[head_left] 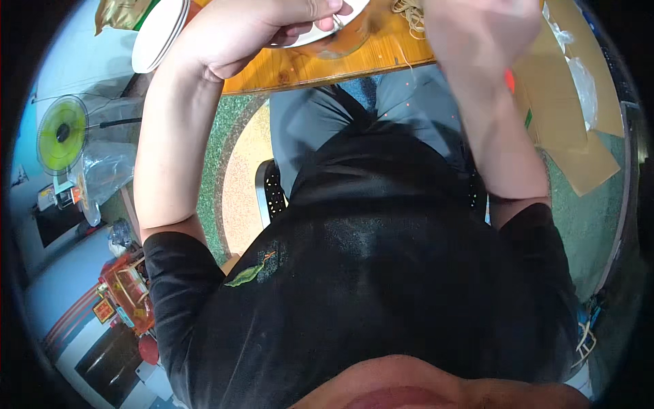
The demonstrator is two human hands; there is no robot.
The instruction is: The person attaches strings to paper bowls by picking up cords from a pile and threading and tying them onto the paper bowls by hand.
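My left hand (286, 20) is at the top edge, above a white round rim (354, 15) on the wooden table (381, 58). Its thumb and fingers are pressed together around something small and pale that I cannot make out. My right hand (484, 27) is raised over the table's right side, smeared by motion, its fingers partly cut off by the top edge. Between the hands lies a bundle of beige string (409, 15), and a thin strand trails toward the table's near edge.
White round discs (160, 34) stand on edge by my left wrist. Cardboard sheets (558, 88) with clear plastic (584, 88) lie to the right. A green-bladed fan (63, 134) stands at the left. My lap is under the table's near edge.
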